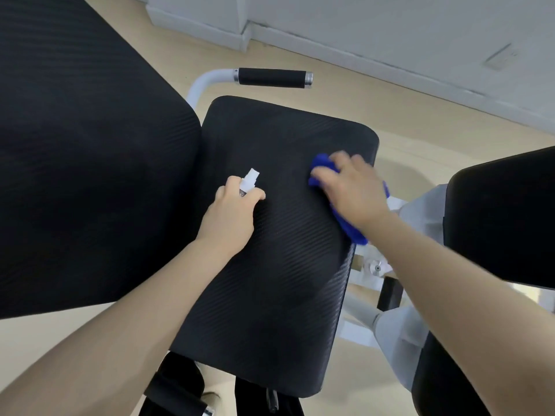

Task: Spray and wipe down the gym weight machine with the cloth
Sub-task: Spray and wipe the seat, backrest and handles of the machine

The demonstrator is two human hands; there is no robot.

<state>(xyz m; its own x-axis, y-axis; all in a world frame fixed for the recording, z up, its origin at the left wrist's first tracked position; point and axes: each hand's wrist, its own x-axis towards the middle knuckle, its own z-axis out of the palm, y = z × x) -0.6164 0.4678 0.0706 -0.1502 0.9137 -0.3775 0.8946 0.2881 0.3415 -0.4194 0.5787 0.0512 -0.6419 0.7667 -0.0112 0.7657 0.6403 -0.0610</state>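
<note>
The machine's black seat pad (270,295) fills the middle of the view. My left hand (231,214) grips a small spray bottle (249,180) with a white nozzle, held just above the pad's left part. My right hand (354,190) presses a blue cloth (322,169) onto the pad's right edge; the cloth shows in front of my fingers and under my wrist. The hand is blurred.
A large black back pad (90,160) stands to the left. A black foam handle (271,77) on a white tube lies beyond the seat. Another black pad (504,220) sits at the right, with white frame parts (375,265) below it. A white wall (390,31) runs behind.
</note>
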